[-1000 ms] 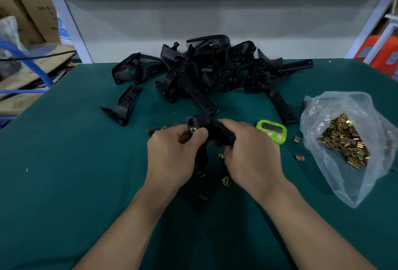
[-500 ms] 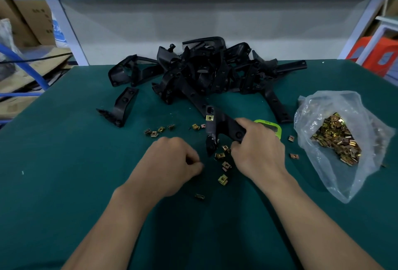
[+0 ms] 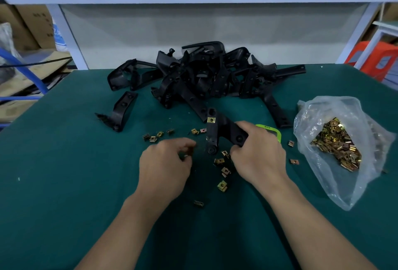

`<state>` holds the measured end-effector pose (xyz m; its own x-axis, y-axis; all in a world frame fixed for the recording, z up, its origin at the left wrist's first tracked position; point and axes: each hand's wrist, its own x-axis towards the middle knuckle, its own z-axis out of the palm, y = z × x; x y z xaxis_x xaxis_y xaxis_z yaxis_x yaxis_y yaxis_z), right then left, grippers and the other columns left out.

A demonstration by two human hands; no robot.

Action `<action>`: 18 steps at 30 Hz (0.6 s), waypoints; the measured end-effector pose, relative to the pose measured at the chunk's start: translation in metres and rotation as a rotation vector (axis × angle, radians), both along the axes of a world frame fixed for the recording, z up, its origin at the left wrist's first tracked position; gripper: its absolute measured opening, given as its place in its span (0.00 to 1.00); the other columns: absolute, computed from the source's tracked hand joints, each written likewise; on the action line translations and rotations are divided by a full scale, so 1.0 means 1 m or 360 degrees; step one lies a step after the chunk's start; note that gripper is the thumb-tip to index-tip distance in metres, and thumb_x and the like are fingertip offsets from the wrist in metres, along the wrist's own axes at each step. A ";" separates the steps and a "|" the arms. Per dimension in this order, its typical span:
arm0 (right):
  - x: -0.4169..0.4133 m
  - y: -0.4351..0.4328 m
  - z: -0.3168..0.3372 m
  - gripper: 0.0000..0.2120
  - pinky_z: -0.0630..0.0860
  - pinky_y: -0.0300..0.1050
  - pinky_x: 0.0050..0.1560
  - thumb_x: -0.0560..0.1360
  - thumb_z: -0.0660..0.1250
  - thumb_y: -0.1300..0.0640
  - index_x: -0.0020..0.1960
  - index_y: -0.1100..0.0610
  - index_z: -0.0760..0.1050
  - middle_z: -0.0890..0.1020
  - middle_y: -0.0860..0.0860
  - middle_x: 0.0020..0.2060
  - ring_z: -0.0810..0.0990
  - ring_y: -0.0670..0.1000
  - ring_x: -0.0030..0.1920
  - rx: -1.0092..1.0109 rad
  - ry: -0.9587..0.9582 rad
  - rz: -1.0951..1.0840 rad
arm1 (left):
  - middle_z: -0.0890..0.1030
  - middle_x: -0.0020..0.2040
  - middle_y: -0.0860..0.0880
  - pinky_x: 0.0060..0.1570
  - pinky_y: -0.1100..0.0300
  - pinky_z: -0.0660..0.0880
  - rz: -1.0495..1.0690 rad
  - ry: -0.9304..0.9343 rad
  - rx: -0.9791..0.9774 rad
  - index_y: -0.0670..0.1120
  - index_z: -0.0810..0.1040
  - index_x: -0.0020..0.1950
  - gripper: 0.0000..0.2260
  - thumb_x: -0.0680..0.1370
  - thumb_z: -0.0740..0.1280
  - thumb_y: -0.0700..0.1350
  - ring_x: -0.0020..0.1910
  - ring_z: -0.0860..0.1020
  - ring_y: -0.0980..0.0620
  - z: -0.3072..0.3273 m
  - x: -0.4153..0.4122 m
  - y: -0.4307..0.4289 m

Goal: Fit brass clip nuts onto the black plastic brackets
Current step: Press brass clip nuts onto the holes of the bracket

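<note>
My right hand [image 3: 258, 153] grips a black plastic bracket [image 3: 217, 134] by its right arm, just above the green mat. A brass clip nut [image 3: 211, 120] sits fitted on the bracket's upper end. To the left of the bracket, my left hand [image 3: 165, 166] hovers low over the mat with its fingertips curled together, pinching what looks like a small clip nut. Several loose brass clip nuts [image 3: 222, 186] lie scattered on the mat between and around both hands. A heap of black brackets [image 3: 204, 78] lies at the back of the table.
A clear plastic bag [image 3: 323, 110] full of brass nuts lies at the right. A green timer [image 3: 273, 131] shows behind my right hand. One bracket [image 3: 121, 111] lies apart at the left. A white shelf frame and wall stand behind the table.
My left hand let go of the bracket and dropped to the mat among the loose nuts. My right hand turned the bracket, so the fitted nut now faces up.
</note>
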<state>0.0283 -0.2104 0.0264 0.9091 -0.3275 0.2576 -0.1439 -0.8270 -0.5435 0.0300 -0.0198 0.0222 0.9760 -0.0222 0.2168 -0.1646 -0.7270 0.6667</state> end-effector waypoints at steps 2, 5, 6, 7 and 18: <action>0.001 0.000 0.000 0.14 0.60 0.42 0.30 0.68 0.66 0.59 0.50 0.44 0.76 0.75 0.41 0.32 0.69 0.41 0.32 -0.0001 -0.0019 -0.0046 | 0.81 0.51 0.65 0.56 0.65 0.72 -0.0052 -0.0149 0.0173 0.59 0.86 0.55 0.13 0.73 0.75 0.46 0.55 0.78 0.60 -0.002 -0.004 -0.005; 0.001 -0.002 0.001 0.14 0.65 0.45 0.34 0.70 0.66 0.57 0.53 0.43 0.76 0.76 0.41 0.34 0.72 0.49 0.34 0.0000 -0.0030 -0.0094 | 0.74 0.48 0.69 0.63 0.64 0.68 -0.0352 -0.0255 0.0206 0.56 0.86 0.57 0.12 0.74 0.75 0.49 0.61 0.70 0.62 -0.009 -0.005 -0.019; 0.002 -0.003 0.001 0.15 0.67 0.46 0.36 0.70 0.67 0.57 0.54 0.43 0.76 0.77 0.42 0.35 0.73 0.52 0.36 0.0001 -0.0023 -0.0096 | 0.77 0.52 0.68 0.65 0.63 0.66 -0.0437 -0.0231 0.0261 0.56 0.84 0.61 0.14 0.75 0.73 0.51 0.64 0.69 0.61 -0.012 -0.005 -0.024; 0.002 -0.003 0.001 0.15 0.68 0.47 0.37 0.70 0.67 0.56 0.55 0.43 0.76 0.78 0.42 0.35 0.74 0.53 0.37 0.0002 -0.0018 -0.0094 | 0.79 0.58 0.65 0.68 0.62 0.65 -0.0486 -0.0205 0.0321 0.57 0.83 0.64 0.15 0.77 0.72 0.53 0.66 0.68 0.59 -0.016 -0.005 -0.028; 0.003 -0.005 0.001 0.14 0.64 0.45 0.33 0.70 0.66 0.56 0.54 0.43 0.76 0.77 0.41 0.34 0.72 0.47 0.34 0.0059 0.0015 -0.0100 | 0.76 0.42 0.60 0.43 0.66 0.66 -0.0134 -0.0071 -0.0028 0.57 0.81 0.48 0.05 0.77 0.73 0.47 0.43 0.74 0.59 -0.020 -0.003 -0.028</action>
